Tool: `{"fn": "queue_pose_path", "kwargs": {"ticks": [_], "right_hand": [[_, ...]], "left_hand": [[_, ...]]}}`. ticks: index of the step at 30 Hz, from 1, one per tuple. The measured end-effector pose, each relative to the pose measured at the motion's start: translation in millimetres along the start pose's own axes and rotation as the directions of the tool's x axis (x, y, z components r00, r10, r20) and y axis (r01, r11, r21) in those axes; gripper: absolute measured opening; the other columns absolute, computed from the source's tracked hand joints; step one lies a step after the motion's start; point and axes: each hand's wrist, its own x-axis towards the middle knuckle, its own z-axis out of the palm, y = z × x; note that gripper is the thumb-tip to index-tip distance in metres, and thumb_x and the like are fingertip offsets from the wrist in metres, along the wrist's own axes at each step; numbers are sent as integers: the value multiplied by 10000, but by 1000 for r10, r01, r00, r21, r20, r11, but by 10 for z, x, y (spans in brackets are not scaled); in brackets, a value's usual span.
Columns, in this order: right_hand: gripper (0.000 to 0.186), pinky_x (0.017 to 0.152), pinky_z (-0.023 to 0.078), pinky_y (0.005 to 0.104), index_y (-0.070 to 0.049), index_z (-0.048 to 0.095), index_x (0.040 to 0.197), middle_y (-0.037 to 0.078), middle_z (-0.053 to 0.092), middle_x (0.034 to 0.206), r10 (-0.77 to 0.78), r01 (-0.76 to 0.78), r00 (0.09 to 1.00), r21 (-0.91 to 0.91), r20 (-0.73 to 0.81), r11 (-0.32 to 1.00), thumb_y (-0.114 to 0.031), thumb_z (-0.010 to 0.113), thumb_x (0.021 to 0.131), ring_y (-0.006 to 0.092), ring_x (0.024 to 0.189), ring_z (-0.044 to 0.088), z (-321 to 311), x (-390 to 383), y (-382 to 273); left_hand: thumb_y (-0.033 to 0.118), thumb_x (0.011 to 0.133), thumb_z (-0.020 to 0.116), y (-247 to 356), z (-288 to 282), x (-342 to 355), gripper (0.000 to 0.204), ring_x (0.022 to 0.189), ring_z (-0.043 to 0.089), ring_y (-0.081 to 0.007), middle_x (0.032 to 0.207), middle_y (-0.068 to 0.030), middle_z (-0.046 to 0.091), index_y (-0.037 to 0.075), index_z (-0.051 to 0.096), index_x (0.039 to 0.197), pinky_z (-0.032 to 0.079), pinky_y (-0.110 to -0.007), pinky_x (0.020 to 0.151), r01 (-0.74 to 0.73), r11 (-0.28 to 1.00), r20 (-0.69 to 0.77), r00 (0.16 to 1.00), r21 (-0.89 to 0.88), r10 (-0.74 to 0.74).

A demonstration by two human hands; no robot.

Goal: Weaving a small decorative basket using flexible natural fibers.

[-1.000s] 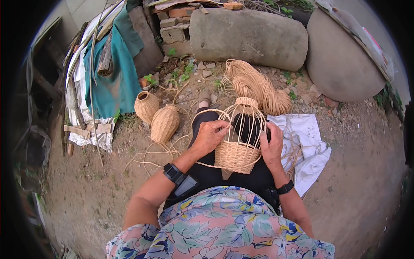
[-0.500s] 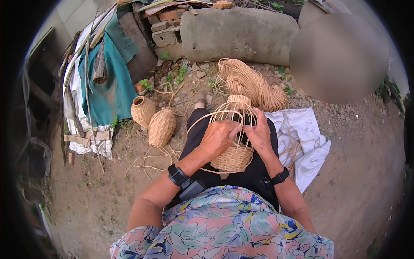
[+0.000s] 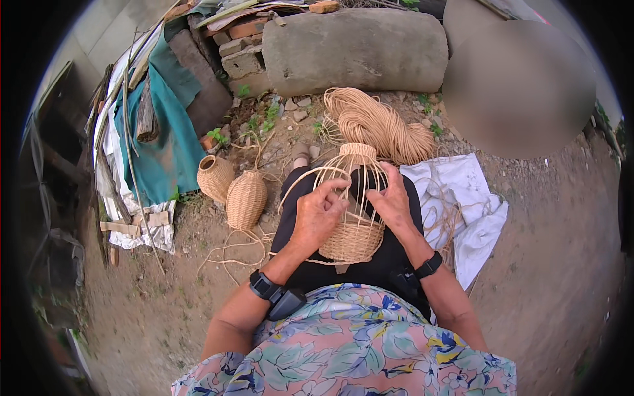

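Note:
A partly woven basket (image 3: 352, 241) rests in my lap, with a dense woven bottom, bare upright stakes above it and a narrow woven ring at the far end. My left hand (image 3: 318, 216) is at its left side, index finger reaching to the stakes and the other fingers curled. A loose pale cord (image 3: 295, 184) arches over that hand to its index fingertip; the exact grip is partly hidden. Around the right-hand stakes sits my right hand (image 3: 393, 203), its fingers on the outer side and its thumb over the front.
Two finished-looking woven vases (image 3: 216, 177) (image 3: 247, 200) stand on the ground at left, loose cord beside them. Beyond my knees lies a big hank of cord (image 3: 386, 129). A white sack (image 3: 462, 204) is spread at right. Farther back are a concrete slab (image 3: 356, 53) and a green cloth (image 3: 168, 132).
My left hand has drawn back to the left from the middle stakes, away from the right hand. My right thumb has lifted slightly apart. The basket stays in my lap.

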Motion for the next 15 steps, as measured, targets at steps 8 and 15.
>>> {"fn": "queue_pose_path", "kwargs": {"ticks": [8, 15], "right_hand": [[611, 841, 485, 377, -63, 405, 1343, 186, 475, 1232, -91, 100, 980, 42, -177, 994, -132, 623, 775, 298, 931, 586, 207, -71, 163], [673, 984, 417, 468, -56, 374, 1353, 222, 429, 1304, -369, 283, 914, -385, -171, 879, -112, 666, 750, 391, 1192, 455, 165, -196, -24]], "left_hand": [[221, 988, 543, -171, -460, -148, 349, 528, 345, -23, 632, 55, 400, 99, 487, 1311, 268, -171, 436, 523, 438, 450, 852, -731, -267], [372, 1008, 481, -491, -703, -356, 391, 565, 436, -50, 666, 36, 470, 36, 564, 1192, 361, -194, 494, 514, 753, 509, 814, -410, -279]]}}
